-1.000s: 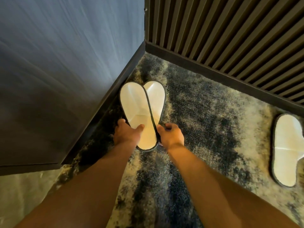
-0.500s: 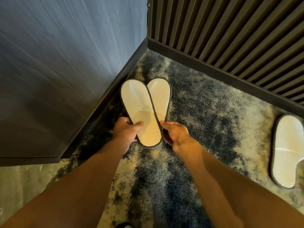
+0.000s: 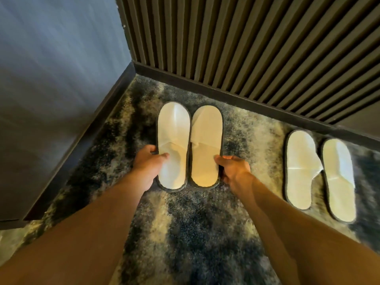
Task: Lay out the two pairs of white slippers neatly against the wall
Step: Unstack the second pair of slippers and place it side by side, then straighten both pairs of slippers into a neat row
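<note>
Now, with our left hand (image 3: 147,163) pinching the left slipper (image 3: 173,145) and our right hand (image 3: 234,167) the right slipper (image 3: 206,145), at twelve o'clock, we should nudge both toes squarely toward the slatted wall (image 3: 246,48), matching the second pair (image 3: 318,171) at three o'clock.

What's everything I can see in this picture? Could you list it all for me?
held slippers: two, white with dark edging, side by side on the carpet near the corner, toes toward the slatted wall
other slippers: two, white with dark edging, side by side on the carpet to the right, untouched
carpet: one, mottled dark grey and cream, covers the floor
slatted wall: one, dark brown vertical slats, straight ahead
smooth wall: one, blue-grey, on the left
baseboard: dark, along the foot of both walls
left hand: one, gripping the left held slipper's outer edge
right hand: one, gripping the right held slipper's outer edge
</note>
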